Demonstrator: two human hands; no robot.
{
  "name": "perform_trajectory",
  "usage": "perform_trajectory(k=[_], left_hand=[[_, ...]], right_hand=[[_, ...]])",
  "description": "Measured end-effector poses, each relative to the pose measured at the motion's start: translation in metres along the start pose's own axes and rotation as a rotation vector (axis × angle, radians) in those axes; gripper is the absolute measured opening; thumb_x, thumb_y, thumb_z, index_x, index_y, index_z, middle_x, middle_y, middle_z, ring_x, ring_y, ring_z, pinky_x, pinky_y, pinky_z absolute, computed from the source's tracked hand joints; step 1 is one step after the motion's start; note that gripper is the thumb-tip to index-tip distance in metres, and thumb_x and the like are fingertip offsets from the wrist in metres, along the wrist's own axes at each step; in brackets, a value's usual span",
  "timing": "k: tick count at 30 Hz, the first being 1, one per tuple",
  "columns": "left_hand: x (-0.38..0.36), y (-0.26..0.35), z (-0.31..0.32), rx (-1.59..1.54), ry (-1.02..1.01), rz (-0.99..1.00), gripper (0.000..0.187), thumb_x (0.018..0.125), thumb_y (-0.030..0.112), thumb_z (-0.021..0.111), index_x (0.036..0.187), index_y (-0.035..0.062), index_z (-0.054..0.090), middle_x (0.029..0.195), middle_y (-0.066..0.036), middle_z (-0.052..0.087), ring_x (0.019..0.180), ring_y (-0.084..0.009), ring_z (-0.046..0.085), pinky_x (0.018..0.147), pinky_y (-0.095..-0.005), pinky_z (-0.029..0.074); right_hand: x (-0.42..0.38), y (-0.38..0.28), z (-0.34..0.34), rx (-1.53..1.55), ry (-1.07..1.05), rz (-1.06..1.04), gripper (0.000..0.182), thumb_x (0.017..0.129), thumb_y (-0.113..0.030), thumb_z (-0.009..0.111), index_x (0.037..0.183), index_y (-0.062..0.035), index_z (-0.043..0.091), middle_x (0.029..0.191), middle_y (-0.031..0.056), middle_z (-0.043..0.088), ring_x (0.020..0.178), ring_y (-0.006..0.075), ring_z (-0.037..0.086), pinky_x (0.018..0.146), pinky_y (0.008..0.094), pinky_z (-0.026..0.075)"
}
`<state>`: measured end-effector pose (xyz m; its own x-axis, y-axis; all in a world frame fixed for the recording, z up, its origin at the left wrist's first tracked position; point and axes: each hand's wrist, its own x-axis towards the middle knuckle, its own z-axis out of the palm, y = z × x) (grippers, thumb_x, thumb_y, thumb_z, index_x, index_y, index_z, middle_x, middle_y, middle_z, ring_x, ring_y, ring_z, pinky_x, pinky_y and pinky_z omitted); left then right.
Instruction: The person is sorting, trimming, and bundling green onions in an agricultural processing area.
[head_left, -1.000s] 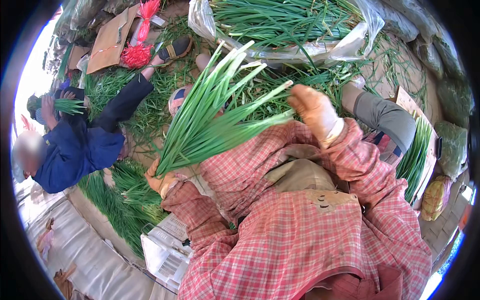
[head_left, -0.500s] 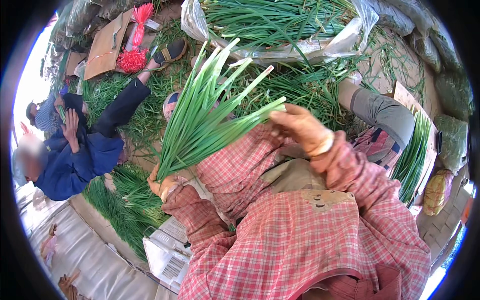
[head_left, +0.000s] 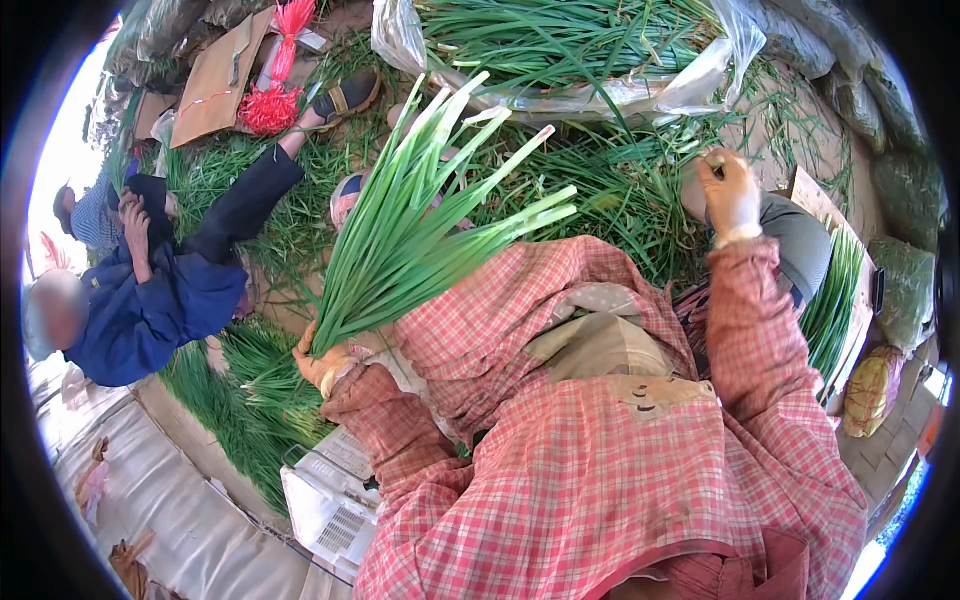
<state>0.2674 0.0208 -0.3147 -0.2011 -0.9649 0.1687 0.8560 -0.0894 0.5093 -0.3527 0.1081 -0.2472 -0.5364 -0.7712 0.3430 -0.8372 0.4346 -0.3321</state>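
Note:
My left hand (head_left: 322, 362) is closed around the leafy end of a bunch of garlic chives (head_left: 400, 235). The long green leaves fan upward, and their pale cut ends point away from me. My right hand (head_left: 730, 192) is raised on the right, near my bent knee and apart from the bunch. Its thumb and forefinger curl together in a pinch; whether anything small is between them is hidden. A checked red cloth (head_left: 590, 480) covers my front and lap.
Ahead lies a plastic-lined heap of chives (head_left: 560, 45). Loose leaves (head_left: 620, 200) litter the ground. More chives lie at right (head_left: 838, 300) and left (head_left: 245, 400). A co-worker in blue (head_left: 165, 325) sits left, near cardboard (head_left: 220, 80) and red ties (head_left: 268, 110). A white box (head_left: 330, 500) stands beside me.
My right hand has left the pale stalk ends and moved up and to the right, its fingers now curled. The bunch stays in my left hand, almost unmoved.

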Motion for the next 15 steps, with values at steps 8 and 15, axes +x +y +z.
perform_trajectory(k=[8,15], left_hand=[[-0.006,0.024,-0.038,0.556,0.814,0.083,0.03,0.082,0.035,0.052,0.089,0.0058,0.055,0.095,0.0,0.062,0.092,-0.0091,0.054,0.082,-0.0277,0.041],[0.02,-0.01,0.067,0.589,1.123,0.16,0.012,0.086,0.012,0.046,0.091,0.0041,0.053,0.096,-0.007,0.062,0.083,-0.0201,0.058,0.072,-0.031,0.048]], right_hand=[[-0.01,-0.142,-0.023,0.861,-0.754,-0.149,0.024,0.07,-0.024,0.068,0.086,-0.0061,0.065,0.081,0.0088,0.063,0.076,0.0211,0.059,0.073,0.0305,0.046],[-0.061,-0.149,0.015,1.171,-1.042,0.218,0.013,0.075,-0.014,0.064,0.075,-0.0023,0.06,0.064,0.0043,0.055,0.062,0.0122,0.05,0.059,0.0276,0.042]])
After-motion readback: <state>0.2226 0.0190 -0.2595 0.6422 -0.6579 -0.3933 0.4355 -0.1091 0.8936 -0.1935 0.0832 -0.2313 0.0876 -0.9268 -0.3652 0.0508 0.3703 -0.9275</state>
